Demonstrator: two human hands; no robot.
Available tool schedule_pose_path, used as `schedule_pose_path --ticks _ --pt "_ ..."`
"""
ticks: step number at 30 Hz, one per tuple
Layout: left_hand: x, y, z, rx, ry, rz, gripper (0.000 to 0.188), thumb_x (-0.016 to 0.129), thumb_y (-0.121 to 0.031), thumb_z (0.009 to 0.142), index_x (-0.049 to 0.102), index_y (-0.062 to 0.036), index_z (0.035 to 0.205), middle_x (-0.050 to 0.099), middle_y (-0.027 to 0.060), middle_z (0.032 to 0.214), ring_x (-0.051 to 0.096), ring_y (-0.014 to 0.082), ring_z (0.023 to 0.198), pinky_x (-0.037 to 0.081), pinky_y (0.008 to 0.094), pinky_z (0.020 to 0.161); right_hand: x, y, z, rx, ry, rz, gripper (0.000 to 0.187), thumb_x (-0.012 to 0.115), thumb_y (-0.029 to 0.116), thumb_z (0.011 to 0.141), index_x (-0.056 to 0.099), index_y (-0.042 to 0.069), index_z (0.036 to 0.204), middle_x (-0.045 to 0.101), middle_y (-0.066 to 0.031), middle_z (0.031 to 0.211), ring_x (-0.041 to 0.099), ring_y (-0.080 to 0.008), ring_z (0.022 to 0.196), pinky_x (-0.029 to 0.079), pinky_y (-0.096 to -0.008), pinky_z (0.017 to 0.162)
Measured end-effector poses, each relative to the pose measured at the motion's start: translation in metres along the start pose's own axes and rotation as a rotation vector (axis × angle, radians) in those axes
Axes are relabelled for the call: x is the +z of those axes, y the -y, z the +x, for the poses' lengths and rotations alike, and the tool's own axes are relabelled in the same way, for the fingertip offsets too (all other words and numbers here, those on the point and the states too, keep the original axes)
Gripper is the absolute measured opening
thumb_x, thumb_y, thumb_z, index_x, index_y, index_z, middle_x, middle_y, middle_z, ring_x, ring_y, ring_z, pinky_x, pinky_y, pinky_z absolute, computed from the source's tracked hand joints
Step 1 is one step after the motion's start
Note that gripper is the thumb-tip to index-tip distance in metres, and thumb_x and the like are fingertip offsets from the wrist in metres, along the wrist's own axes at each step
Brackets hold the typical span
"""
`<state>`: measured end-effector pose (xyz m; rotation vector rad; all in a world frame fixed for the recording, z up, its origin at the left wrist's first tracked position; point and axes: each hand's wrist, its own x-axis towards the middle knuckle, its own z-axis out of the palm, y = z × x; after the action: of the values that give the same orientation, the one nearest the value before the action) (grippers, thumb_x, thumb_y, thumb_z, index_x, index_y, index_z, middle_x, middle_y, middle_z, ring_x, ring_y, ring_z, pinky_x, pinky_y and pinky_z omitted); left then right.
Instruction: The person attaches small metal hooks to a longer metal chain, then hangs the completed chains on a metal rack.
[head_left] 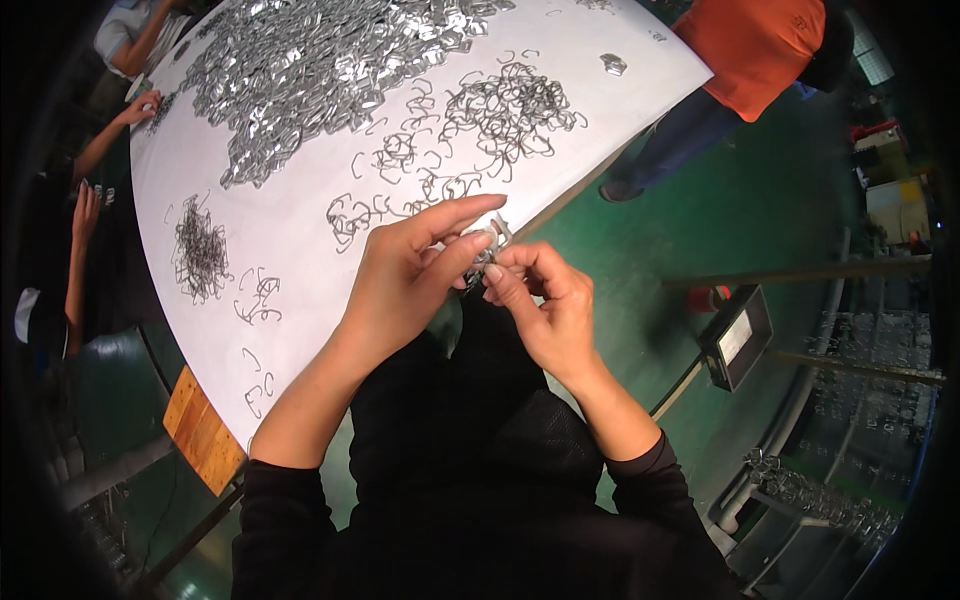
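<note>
My left hand (400, 280) is closed around several shiny metal pieces (501, 231) that look like small buckles, its index finger stretched out above them. Meeting it at the table's near edge, my right hand (555, 315) pinches at the same pieces with thumb and forefinger. What exactly lies between the right fingertips is too small to make out. Just beyond my hands, bent wire hooks (350, 218) are scattered over the white tabletop (300, 300). A denser heap of these wire hooks (510, 105) lies farther back.
A large heap of shiny metal pieces (310, 75) covers the far left. Dark wire pieces (202, 250) lie at left. Co-workers' hands (145, 105) reach in there. A person in an orange top (750, 50) stands far right. A wooden stool (203, 432) and dark bin (738, 338) flank the table.
</note>
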<state>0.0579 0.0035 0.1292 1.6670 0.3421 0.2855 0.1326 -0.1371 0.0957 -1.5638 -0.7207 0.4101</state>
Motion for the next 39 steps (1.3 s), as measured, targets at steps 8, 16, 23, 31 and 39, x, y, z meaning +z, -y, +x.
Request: schedule_pose_path --ticks 8,16,23,31,39 --pt "0.012 0.002 -0.014 0.108 -0.091 0.257 0.024 0.061 -0.003 0.082 0.063 -0.0036 0.106 0.065 0.0086 0.090 0.061 0.0122 0.069 0.049 0.0241 0.059 -0.004 -0.002 -0.006 0.034 0.028 -0.067 0.009 0.065 0.003 0.082 0.060 -0.001 0.089 0.064 -0.0059 0.073 0.060 -0.0089 0.063 0.048 -0.0215 0.057" --pt "0.021 0.018 -0.022 0.274 -0.199 0.185 0.020 0.065 0.003 0.077 0.067 -0.0044 0.096 0.062 0.0080 0.087 0.058 0.0111 0.066 0.047 0.0227 0.055 -0.022 -0.030 -0.016 0.037 0.020 0.035 0.013 0.062 0.002 0.083 0.060 -0.003 0.096 0.063 -0.0071 0.078 0.059 -0.0100 0.063 0.048 -0.0223 0.058" --pt "0.015 0.029 -0.033 0.289 -0.115 0.194 0.024 0.064 0.004 0.076 0.064 -0.0066 0.097 0.057 0.0051 0.083 0.056 0.0179 0.067 0.047 0.0281 0.056 -0.009 -0.049 0.068 -0.011 0.058 -0.424 0.011 0.057 0.008 0.085 0.063 0.004 0.094 0.061 -0.0092 0.082 0.060 -0.0177 0.071 0.046 -0.0288 0.060" --pt "0.012 0.045 -0.038 0.385 -0.125 0.250 0.028 0.067 0.004 0.068 0.064 -0.0062 0.095 0.056 0.0034 0.082 0.056 0.0168 0.066 0.049 0.0267 0.055 0.090 -0.105 0.142 -0.522 0.286 -0.883 0.039 0.062 0.023 0.082 0.057 0.007 0.116 0.047 -0.0170 0.124 0.040 -0.0352 0.120 0.031 -0.0518 0.100" --pt "0.008 0.059 -0.039 0.419 -0.122 0.229 0.028 0.068 0.004 0.069 0.064 -0.0053 0.095 0.055 0.0030 0.082 0.055 0.0164 0.066 0.049 0.0255 0.054 0.073 -0.097 0.120 -0.481 0.426 -0.914 0.027 0.063 0.032 0.081 0.066 0.014 0.101 0.052 -0.0129 0.122 0.041 -0.0364 0.122 0.026 -0.0629 0.098"
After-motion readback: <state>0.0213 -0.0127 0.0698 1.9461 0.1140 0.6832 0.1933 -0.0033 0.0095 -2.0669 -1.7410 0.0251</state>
